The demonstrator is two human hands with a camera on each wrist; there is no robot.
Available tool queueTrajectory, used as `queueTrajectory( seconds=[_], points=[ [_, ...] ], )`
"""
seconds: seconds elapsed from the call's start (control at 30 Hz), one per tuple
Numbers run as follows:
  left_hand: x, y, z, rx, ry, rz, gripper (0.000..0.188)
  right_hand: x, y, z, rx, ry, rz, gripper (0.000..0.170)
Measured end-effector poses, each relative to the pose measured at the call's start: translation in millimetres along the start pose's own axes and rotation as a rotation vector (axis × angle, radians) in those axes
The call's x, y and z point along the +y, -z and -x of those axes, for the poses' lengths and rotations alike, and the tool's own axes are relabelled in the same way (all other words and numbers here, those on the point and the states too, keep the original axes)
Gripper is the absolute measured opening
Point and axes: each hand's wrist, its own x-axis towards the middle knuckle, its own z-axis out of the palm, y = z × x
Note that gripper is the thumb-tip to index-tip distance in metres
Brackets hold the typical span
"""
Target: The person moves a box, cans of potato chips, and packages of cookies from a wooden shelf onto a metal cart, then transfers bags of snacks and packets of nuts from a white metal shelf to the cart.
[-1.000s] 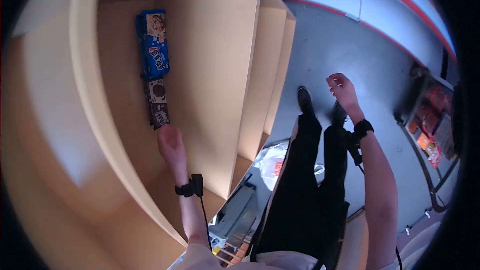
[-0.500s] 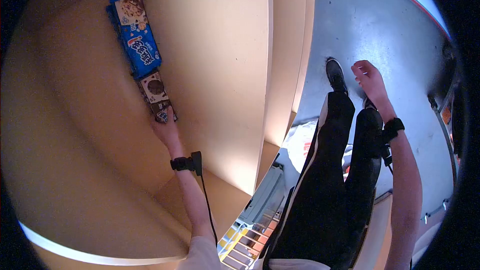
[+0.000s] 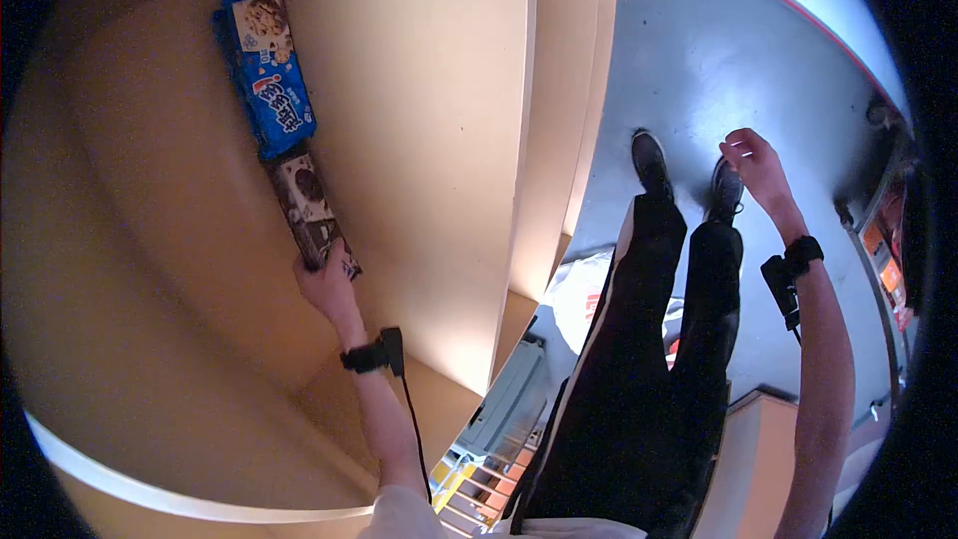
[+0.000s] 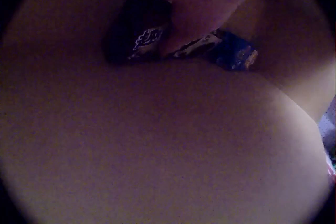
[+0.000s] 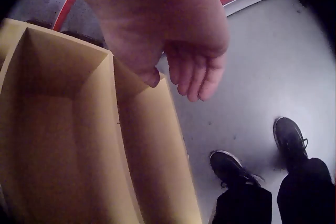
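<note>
Two packs lie end to end on the shelf by your left hand: a brown pack in its grip and, just beyond that, a blue pack, where the two meet. You pinch the near end of the brown pack, your thumb across its printed face and your fingers at its edge; how far they reach beneath it, you cannot tell from these views. The left wrist view is dark, but it shows your thumb over the brown wrapper and the blue pack past it. Your right hand hangs well apart from the packs, over the floor. Its fingers lie side by side, relaxed and slightly bent, with the thumb apart from them. Black shoes show below that hand, and dark trousers run back between your forearms. A white bag and a grey case sit between your arms, on the left hand's side of the trousers. Bright packets show to the right of your right wrist.
</note>
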Motion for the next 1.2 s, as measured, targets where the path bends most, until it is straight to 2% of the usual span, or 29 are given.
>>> queueTrajectory(
  seconds=[0.07, 0.1, 0.27, 0.37, 0.47, 0.53, 0.67, 0.73, 0.8, 0.87, 0.9, 0.97, 1.0, 1.03, 1.07, 1.1, 1.13, 1.17, 1.2],
  points=[
    [19.2, 19.3, 22.2, -0.029, 0.033, 0.073, 0.044, -27.7, 15.1, 12.3, -0.062, 0.006, -0.044, 0.024],
    [26.1, 27.5, 35.9, -0.024, 0.034, 0.09, 0.044, -44.5, 25.7, 18.6, -0.046, 0.054, 0.04, 0.027],
    [61.6, 50.2, 87.2, -0.142, 0.039, 0.189, 0.037, -108.0, 65.8, 31.1, -0.037, 0.124, 0.024, 0.028],
    [83.6, 53.8, 95.5, -0.2, 0.129, 0.284, 0.038, -133.4, 62.2, 36.1, -0.054, 0.194, 0.001, 0.026],
    [78.2, 50.7, 94.9, -0.209, 0.195, 0.275, 0.038, -143.6, 51.3, 45.8, -0.084, 0.3, -0.054, 0.028],
    [79.6, 55.2, 105.6, -0.184, 0.178, 0.311, 0.038, -153.3, 39.0, 49.7, -0.115, 0.326, -0.069, 0.028],
    [108.3, 60.9, 130.7, -0.166, 0.102, 0.349, 0.039, -179.5, 8.7, 61.0, -0.248, 0.375, -0.178, 0.024],
    [122.4, 62.3, 140.4, -0.205, 0.095, 0.408, 0.041, -189.6, -3.9, 69.1, -0.321, 0.478, -0.235, 0.026],
    [151.1, 62.2, 154.0, -0.396, 0.081, 0.336, 0.043, -212.1, -4.2, 83.8, -0.35, 0.438, -0.245, 0.027],
    [181.0, 54.0, 166.0, -0.554, 0.07, 0.422, 0.045, -232.4, 2.3, 96.7, -0.699, 0.425, -0.231, 0.04],
    [192.3, 44.9, 170.0, -0.612, 0.02, 0.439, 0.045, -236.2, 1.0, 100.5, -0.695, 0.428, -0.223, 0.04],
    [206.4, 21.7, 175.9, -0.73, -0.069, 0.445, 0.045, -241.9, 0.0, 106.6, -0.78, 0.566, -0.578, 0.06],
    [211.3, 10.1, 177.2, -0.773, -0.139, 0.388, 0.047, -244.9, -0.2, 110.5, -0.78, 0.572, -0.577, 0.06],
    [221.5, -2.5, 182.5, -0.808, -0.15, 0.482, 0.049, -248.3, 1.3, 114.8, -0.779, 0.493, -0.756, 0.064],
    [225.2, -13.7, 184.1, -0.784, -0.34, 0.364, 0.05, -252.1, 4.8, 117.3, -0.774, 0.41, -0.933, 0.069],
    [235.6, -21.0, 188.9, -0.849, -0.331, 0.367, 0.051, -257.9, 17.6, 115.4, -0.768, 0.257, -0.774, 0.073],
    [245.3, -26.8, 191.4, -0.915, -0.322, 0.369, 0.052, -254.1, 20.6, 111.0, -0.769, 0.262, -0.773, 0.073],
    [249.2, -33.3, 188.6, -0.911, -0.325, 0.37, 0.052, -247.6, 23.8, 105.6, -0.673, 0.222, -0.819, 0.071],
    [252.5, -40.1, 184.4, -0.934, -0.499, 0.405, 0.052, -240.4, 27.9, 99.9, -0.576, 0.182, -0.864, 0.069]
  ],
)
